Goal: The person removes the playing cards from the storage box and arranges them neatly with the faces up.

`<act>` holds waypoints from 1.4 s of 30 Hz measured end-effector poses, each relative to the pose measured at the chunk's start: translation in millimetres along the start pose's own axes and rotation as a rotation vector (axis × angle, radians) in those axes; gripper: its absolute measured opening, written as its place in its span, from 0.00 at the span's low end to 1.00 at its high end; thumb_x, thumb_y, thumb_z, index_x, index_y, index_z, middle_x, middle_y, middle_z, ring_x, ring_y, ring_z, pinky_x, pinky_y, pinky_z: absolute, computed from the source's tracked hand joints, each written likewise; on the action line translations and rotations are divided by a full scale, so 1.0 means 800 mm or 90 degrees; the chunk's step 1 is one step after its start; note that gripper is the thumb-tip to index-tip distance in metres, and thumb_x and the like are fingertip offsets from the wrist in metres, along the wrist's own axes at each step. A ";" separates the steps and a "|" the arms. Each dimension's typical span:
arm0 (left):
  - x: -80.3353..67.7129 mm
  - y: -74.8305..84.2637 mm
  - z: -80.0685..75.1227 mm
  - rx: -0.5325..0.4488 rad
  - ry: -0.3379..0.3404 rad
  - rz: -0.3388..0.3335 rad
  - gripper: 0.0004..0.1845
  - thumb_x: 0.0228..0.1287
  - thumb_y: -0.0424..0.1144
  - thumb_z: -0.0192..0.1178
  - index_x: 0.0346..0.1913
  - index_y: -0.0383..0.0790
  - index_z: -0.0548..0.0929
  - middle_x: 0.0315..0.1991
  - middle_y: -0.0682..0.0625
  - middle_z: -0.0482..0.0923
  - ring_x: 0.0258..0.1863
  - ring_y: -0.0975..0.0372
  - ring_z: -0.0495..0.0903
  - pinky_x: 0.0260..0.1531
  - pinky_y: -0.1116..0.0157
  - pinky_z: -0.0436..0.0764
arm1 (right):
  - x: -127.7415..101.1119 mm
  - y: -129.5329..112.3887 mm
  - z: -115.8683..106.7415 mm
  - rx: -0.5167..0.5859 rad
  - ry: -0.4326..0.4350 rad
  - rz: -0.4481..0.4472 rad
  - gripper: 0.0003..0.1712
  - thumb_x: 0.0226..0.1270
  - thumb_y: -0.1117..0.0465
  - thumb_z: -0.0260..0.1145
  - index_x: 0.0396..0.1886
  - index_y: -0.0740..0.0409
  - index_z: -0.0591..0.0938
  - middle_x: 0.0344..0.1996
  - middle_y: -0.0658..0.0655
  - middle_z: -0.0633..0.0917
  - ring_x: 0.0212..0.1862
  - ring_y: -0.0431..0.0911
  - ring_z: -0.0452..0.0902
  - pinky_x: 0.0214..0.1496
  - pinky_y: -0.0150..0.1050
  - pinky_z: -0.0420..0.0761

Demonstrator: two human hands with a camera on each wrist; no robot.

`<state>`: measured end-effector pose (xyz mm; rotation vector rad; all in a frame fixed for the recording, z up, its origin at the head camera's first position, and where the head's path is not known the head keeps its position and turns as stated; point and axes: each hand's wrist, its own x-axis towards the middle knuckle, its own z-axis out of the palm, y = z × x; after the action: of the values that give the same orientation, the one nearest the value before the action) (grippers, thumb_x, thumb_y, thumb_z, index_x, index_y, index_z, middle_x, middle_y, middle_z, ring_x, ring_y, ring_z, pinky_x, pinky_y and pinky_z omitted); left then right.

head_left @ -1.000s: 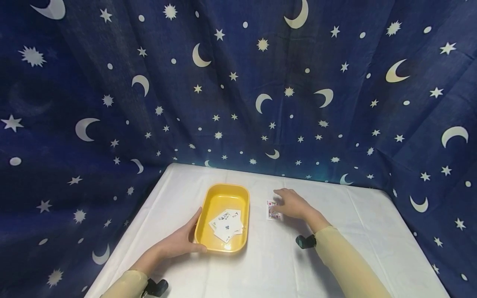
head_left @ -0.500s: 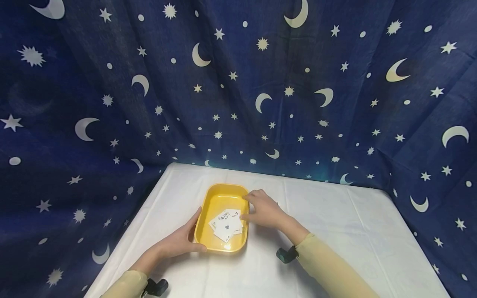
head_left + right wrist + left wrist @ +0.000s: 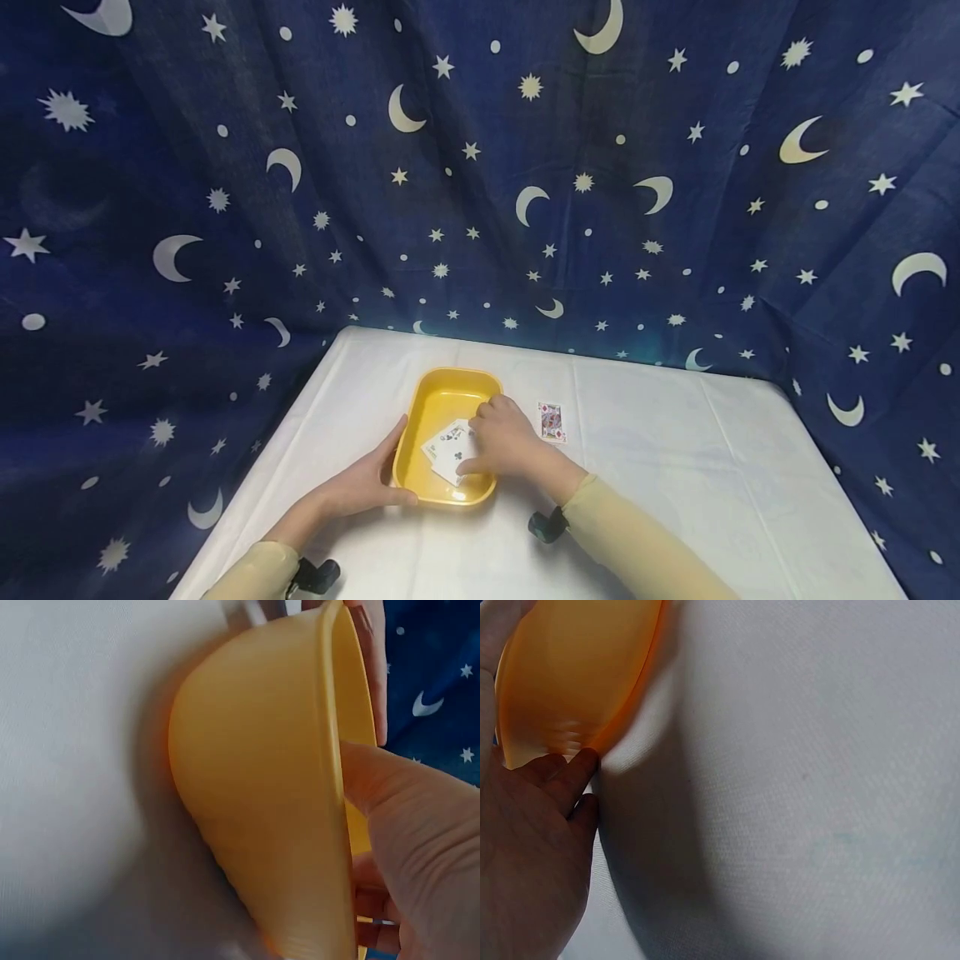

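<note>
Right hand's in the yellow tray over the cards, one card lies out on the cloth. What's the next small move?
Probably lift the right hand out of the yellow tray and reach right for the face-up card on the cloth, while the left hand steadies the tray's near-left edge.

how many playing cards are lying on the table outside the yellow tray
1. A single face card lies on the white table, just right of the yellow tray. More cards sit inside the tray, partly hidden under the right hand.
</note>
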<state>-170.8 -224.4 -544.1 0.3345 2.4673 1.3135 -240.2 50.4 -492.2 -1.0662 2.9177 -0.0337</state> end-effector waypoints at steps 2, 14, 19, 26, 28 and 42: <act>0.000 0.000 -0.001 -0.001 -0.002 -0.001 0.71 0.48 0.59 0.80 0.84 0.57 0.37 0.84 0.52 0.37 0.81 0.53 0.40 0.76 0.43 0.47 | 0.003 -0.004 0.002 -0.024 -0.012 0.003 0.44 0.48 0.19 0.69 0.43 0.54 0.88 0.35 0.49 0.76 0.45 0.48 0.64 0.59 0.43 0.68; -0.003 -0.001 -0.002 -0.023 -0.004 0.004 0.70 0.49 0.55 0.81 0.84 0.57 0.38 0.84 0.52 0.37 0.81 0.52 0.40 0.76 0.42 0.47 | 0.015 -0.031 0.011 -0.068 -0.092 0.050 0.49 0.43 0.17 0.68 0.44 0.54 0.88 0.45 0.53 0.82 0.56 0.53 0.70 0.78 0.59 0.52; -0.003 -0.001 -0.002 -0.021 -0.006 0.005 0.70 0.49 0.55 0.81 0.84 0.58 0.38 0.84 0.53 0.37 0.81 0.53 0.40 0.76 0.43 0.48 | 0.019 -0.035 0.018 -0.084 -0.113 0.067 0.48 0.42 0.19 0.72 0.48 0.54 0.88 0.49 0.55 0.82 0.62 0.54 0.69 0.79 0.61 0.49; -0.002 0.000 -0.003 -0.031 -0.012 0.006 0.70 0.50 0.53 0.81 0.84 0.58 0.37 0.84 0.54 0.36 0.81 0.54 0.39 0.76 0.43 0.46 | 0.020 -0.036 0.019 -0.068 -0.087 0.027 0.43 0.42 0.28 0.78 0.54 0.48 0.85 0.41 0.51 0.77 0.56 0.52 0.69 0.76 0.61 0.55; -0.002 -0.002 -0.003 -0.028 -0.012 0.007 0.70 0.50 0.54 0.80 0.84 0.58 0.37 0.84 0.53 0.35 0.81 0.53 0.39 0.76 0.43 0.46 | 0.021 -0.036 0.019 -0.063 -0.083 0.014 0.44 0.42 0.29 0.79 0.57 0.46 0.84 0.44 0.51 0.78 0.56 0.51 0.69 0.76 0.61 0.56; 0.001 -0.003 -0.001 -0.019 -0.011 -0.004 0.70 0.51 0.56 0.79 0.84 0.59 0.35 0.84 0.54 0.35 0.81 0.55 0.38 0.76 0.46 0.45 | 0.026 -0.023 0.025 -0.058 -0.090 0.019 0.50 0.40 0.21 0.75 0.54 0.52 0.85 0.45 0.50 0.78 0.56 0.50 0.68 0.78 0.59 0.53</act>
<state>-171.8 -226.1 -546.2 0.3298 2.4300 1.3373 -243.2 22.5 -512.5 -0.9927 2.8314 0.1705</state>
